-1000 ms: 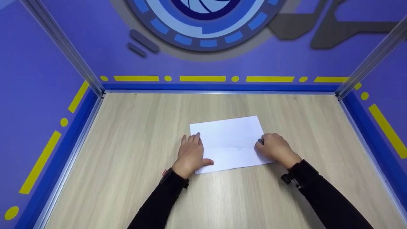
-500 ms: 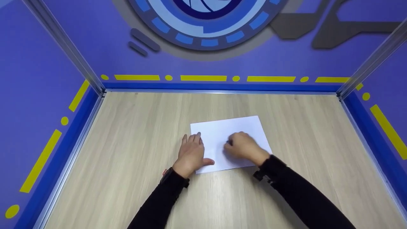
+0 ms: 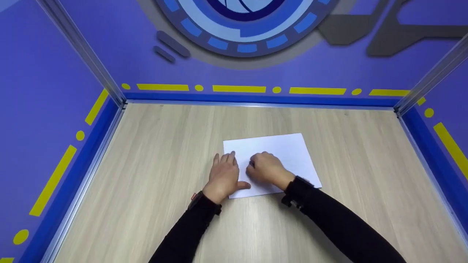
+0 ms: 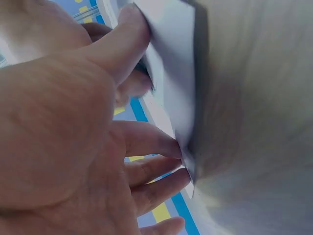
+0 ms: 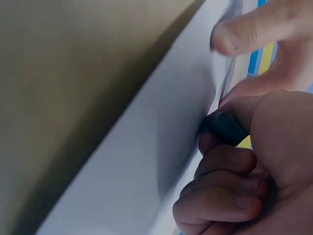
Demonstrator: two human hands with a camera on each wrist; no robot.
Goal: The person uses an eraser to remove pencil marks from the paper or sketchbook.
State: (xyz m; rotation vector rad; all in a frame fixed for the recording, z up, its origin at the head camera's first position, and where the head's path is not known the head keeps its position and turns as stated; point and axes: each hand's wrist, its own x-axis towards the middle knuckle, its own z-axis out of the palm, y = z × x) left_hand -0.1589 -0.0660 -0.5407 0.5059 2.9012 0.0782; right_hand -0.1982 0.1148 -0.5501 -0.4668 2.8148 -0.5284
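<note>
A white sheet of paper (image 3: 289, 149) lies on the wooden table, slightly turned. My left hand (image 3: 223, 175) rests on its left side, fingers spread and pointing away, thumb (image 4: 129, 29) on the near part of the sheet. In the right wrist view, my right hand (image 5: 220, 186) pinches a small dark teal block (image 5: 225, 128) between thumb and forefinger, with the other fingers curled under. The block is right at the paper's surface, left of the sheet's middle and close to the left hand. Most of the block is hidden by the fingers; its exact kind I cannot tell.
The light wood table (image 3: 164, 146) is bounded by metal rails (image 3: 256, 105). Blue-purple panels (image 3: 237, 73) with yellow dashes stand at the back and both sides. Both forearms wear black sleeves (image 3: 329, 215), with dark devices at the wrists.
My right hand has swept left across the paper from its right edge, still holding the dark block. A faint grey smudge seen earlier mid-sheet no longer shows. The left hand stays on the paper.
</note>
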